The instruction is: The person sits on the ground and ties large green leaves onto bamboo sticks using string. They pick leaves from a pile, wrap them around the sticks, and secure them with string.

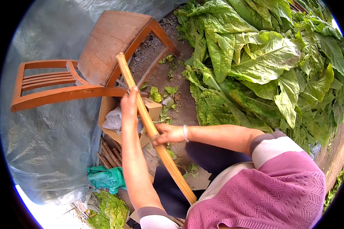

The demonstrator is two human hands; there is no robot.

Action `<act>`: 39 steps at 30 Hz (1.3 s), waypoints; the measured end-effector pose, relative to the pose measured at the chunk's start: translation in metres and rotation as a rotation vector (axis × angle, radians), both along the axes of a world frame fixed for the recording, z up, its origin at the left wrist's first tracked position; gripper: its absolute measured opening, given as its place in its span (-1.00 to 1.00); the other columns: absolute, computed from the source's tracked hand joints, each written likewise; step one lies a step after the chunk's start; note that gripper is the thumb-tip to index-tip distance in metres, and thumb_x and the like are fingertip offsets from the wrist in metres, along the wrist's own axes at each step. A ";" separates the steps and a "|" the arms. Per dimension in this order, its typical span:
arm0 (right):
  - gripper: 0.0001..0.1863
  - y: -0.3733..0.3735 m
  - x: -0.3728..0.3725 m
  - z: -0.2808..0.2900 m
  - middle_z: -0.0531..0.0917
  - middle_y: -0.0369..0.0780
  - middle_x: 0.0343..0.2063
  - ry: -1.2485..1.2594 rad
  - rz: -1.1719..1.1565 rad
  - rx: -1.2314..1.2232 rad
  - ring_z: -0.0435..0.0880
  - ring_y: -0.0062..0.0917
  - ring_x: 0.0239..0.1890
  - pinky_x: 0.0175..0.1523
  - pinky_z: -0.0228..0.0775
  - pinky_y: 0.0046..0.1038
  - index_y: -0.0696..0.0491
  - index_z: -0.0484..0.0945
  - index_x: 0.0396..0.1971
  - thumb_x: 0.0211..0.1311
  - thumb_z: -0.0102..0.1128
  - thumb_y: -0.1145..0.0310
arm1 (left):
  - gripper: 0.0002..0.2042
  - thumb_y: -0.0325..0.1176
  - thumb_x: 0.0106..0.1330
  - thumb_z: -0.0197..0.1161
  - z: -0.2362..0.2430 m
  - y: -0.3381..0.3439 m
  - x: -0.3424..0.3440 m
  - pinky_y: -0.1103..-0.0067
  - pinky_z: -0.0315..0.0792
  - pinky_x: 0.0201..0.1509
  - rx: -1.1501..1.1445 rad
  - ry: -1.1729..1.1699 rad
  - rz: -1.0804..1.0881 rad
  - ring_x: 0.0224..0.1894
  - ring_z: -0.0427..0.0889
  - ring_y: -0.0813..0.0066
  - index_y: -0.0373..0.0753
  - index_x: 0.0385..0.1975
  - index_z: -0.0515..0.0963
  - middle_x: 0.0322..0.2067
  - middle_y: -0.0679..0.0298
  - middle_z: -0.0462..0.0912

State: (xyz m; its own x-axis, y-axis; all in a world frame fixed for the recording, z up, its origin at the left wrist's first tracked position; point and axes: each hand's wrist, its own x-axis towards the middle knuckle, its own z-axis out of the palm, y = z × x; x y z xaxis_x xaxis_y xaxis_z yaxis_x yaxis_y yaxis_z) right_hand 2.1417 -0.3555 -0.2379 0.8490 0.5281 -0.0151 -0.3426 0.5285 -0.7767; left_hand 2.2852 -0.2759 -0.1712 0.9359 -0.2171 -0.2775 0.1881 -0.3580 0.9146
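Observation:
A long, pale yellow bamboo pole (166,156) slants across the middle, its lower end close against my body. Higher up on the pole, my left hand (129,105) is closed around it, fingers partly hidden. My right hand (167,133), with a pale band at the wrist, is closed on the pole's middle. Its fingertips show at the pole's edge. The pole's upper end rises in front of a wooden chair (114,42). Below my left hand is an open cardboard box (153,108) with a white plastic bag (112,120) in it.
Large green leaves (263,57) are heaped at the far right. Brown sticks (111,152) and a green plastic bag (106,178) lie left of my left forearm. Another leaf pile (109,210) is at lower left. Plastic sheeting (53,141) hangs along the left. Leaf scraps litter the ground.

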 end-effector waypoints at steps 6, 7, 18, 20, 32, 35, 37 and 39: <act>-0.58 0.023 0.058 -0.001 0.52 -0.26 -0.30 0.107 -0.047 0.184 0.56 -0.59 -0.30 -0.21 0.46 -0.50 0.11 0.34 -0.08 0.05 0.20 0.32 | -0.54 -0.02 0.22 0.12 -0.011 0.022 0.066 0.50 0.38 -0.34 0.444 -0.315 0.069 -0.46 0.53 0.43 -0.44 -0.42 0.53 -0.54 0.24 0.55; -0.60 0.027 0.062 0.000 0.53 -0.26 -0.31 0.119 -0.048 0.209 0.57 -0.58 -0.33 -0.24 0.47 -0.50 0.09 0.36 -0.11 0.05 0.21 0.31 | -0.53 -0.01 0.22 0.12 -0.005 0.025 0.067 0.50 0.39 -0.31 0.527 -0.353 0.082 -0.44 0.54 0.41 -0.45 -0.41 0.53 -0.54 0.24 0.56; -0.60 0.002 0.057 -0.048 0.60 -0.23 -0.28 0.246 0.009 0.199 0.63 -0.55 -0.29 -0.21 0.53 -0.51 0.13 0.39 -0.03 0.20 0.16 0.25 | -0.84 -0.36 0.29 0.13 0.016 -0.002 -0.040 0.78 0.15 -0.58 -0.184 -0.135 -0.072 -0.63 0.25 0.79 -0.30 -0.48 0.47 -0.64 0.44 0.39; -0.67 -0.026 0.064 -0.079 0.62 -0.16 -0.26 0.113 -0.305 -0.548 0.64 -0.47 -0.22 -0.13 0.51 -0.47 0.12 0.41 -0.04 0.23 0.10 0.32 | -0.97 -0.52 0.28 0.11 0.007 0.002 -0.046 0.80 0.18 -0.50 -0.209 -0.394 -0.012 -0.52 0.27 0.81 -0.31 -0.41 0.46 -0.55 0.48 0.40; -0.45 -0.126 0.022 -0.244 0.49 -0.13 -0.12 0.399 -0.193 -2.076 0.57 -0.21 -0.13 -0.09 0.43 -0.28 0.09 0.42 -0.09 -0.11 0.35 0.18 | -0.95 -0.51 0.28 0.11 0.006 -0.007 -0.042 0.78 0.25 -0.46 -0.182 -0.296 -0.139 -0.52 0.31 0.77 -0.33 -0.41 0.45 -0.58 0.44 0.41; -0.67 -0.144 0.021 -0.226 0.58 -0.14 -0.19 0.218 -0.170 -1.959 0.59 -0.26 -0.14 -0.09 0.44 -0.30 0.02 0.52 -0.16 0.00 0.14 0.34 | -0.95 -0.51 0.26 0.12 0.003 -0.010 -0.042 0.77 0.24 -0.50 -0.130 -0.284 -0.150 -0.57 0.30 0.77 -0.33 -0.43 0.46 -0.62 0.45 0.40; -0.63 -0.144 0.019 -0.182 0.60 -0.16 -0.21 0.144 -0.280 -1.878 0.58 -0.26 -0.13 -0.07 0.42 -0.30 -0.05 0.53 -0.14 -0.04 0.19 0.30 | -0.95 -0.49 0.24 0.16 0.003 -0.007 -0.042 0.74 0.26 -0.53 -0.107 -0.294 -0.126 -0.60 0.33 0.76 -0.33 -0.40 0.48 -0.65 0.44 0.40; -0.62 -0.149 0.007 -0.142 0.60 -0.12 -0.26 0.059 -0.462 -1.710 0.59 -0.26 -0.17 -0.10 0.41 -0.28 0.00 0.55 -0.18 -0.09 0.25 0.26 | -0.92 -0.47 0.22 0.18 0.002 -0.008 -0.042 0.71 0.29 -0.52 -0.082 -0.287 -0.094 -0.60 0.35 0.74 -0.34 -0.36 0.50 -0.66 0.43 0.40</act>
State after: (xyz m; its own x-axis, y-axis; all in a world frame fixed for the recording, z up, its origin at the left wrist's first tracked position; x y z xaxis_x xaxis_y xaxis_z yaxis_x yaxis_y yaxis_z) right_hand 2.1486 -0.5043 -0.3796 0.8883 -0.3683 -0.2745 -0.4591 -0.7307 -0.5053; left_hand 2.2434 -0.2837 -0.1696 0.9481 -0.3174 0.0170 -0.1123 -0.2845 0.9521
